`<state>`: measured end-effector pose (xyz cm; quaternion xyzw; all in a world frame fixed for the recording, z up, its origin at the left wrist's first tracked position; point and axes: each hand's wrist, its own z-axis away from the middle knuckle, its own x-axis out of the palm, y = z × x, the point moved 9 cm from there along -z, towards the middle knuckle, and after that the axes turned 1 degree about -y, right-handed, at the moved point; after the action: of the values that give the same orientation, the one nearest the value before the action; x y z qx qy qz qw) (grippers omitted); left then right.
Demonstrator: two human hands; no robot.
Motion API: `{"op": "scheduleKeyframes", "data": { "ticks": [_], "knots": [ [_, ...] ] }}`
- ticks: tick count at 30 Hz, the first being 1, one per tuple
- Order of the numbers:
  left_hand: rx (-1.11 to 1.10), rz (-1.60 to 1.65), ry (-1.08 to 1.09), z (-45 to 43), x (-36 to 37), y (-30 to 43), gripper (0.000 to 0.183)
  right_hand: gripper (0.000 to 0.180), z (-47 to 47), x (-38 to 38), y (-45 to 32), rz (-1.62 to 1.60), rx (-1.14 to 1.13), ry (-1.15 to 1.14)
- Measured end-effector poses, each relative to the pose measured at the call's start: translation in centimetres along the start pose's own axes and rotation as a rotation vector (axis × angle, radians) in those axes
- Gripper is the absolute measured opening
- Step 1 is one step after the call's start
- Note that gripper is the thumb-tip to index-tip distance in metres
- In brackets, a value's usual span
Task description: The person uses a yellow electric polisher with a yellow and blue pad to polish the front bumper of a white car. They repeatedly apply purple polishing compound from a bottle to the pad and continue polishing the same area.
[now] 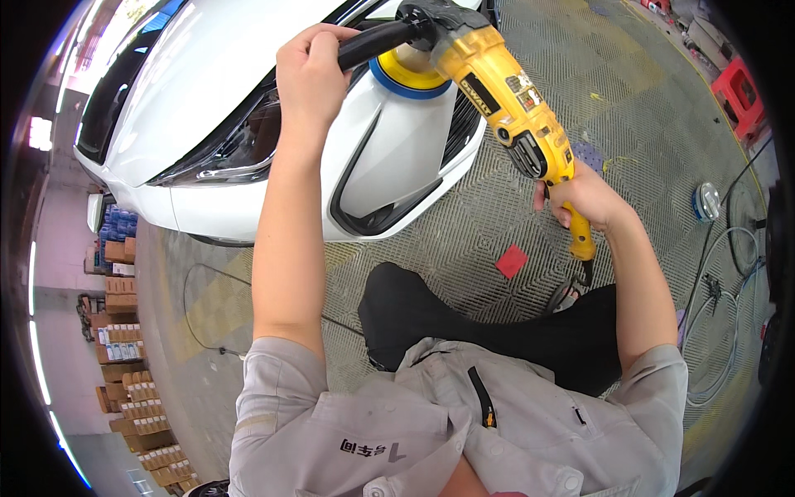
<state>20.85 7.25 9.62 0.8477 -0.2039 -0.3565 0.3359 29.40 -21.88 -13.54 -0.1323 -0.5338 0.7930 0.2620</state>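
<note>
A yellow DeWalt rotary polisher [497,87] reaches across the front of a white car. My left hand [315,77] grips its black side handle [376,45], over the headlight [239,140]. Around the yellow rear handle, near the trigger, my right hand [587,196] is closed. Under the tool's head, the blue-edged yellow polishing pad [413,76] is at the white front bumper [397,143], beside the black grille [469,127]. Whether the pad's face presses on the paint is hidden.
The polisher's cord [587,273] drops near my leg. A red square [512,261] lies on the grated floor [459,230]. To the right are a round tin [706,202], coiled hoses [702,323] and a red stool [739,99]. Stacked cartons [121,304] line the left wall.
</note>
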Motion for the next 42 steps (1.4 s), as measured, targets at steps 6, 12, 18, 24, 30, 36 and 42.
{"op": "scheduleKeyframes", "data": {
  "ticks": [6,12,18,24,30,36,42],
  "knots": [
    [0.099,-0.165,0.081,3.8,-3.1,2.1,0.036,0.016,1.4,2.1,0.3,0.057,-0.001,-0.037],
    [-0.043,-0.100,0.140,10.6,-7.8,2.0,0.041,0.009,3.2,6.3,1.6,0.112,0.074,-0.135],
    [-0.148,0.011,0.263,17.1,-12.0,0.6,0.048,0.035,4.5,9.6,1.2,0.254,-0.084,-0.217],
    [-0.113,-0.024,0.350,22.6,-15.0,0.3,0.053,0.037,4.9,12.5,2.0,0.285,-0.224,-0.275],
    [-0.097,-0.110,0.502,28.7,-18.0,-1.8,0.050,0.035,5.1,14.7,2.7,0.335,-0.249,-0.278],
    [-0.045,0.153,0.566,35.0,-18.4,-3.9,0.049,0.033,4.9,16.0,2.8,0.506,-0.258,-0.323],
    [-0.082,-0.057,0.569,33.6,-17.5,-3.2,0.054,0.037,5.5,14.8,2.2,0.493,-0.205,-0.329]
  ]
}}
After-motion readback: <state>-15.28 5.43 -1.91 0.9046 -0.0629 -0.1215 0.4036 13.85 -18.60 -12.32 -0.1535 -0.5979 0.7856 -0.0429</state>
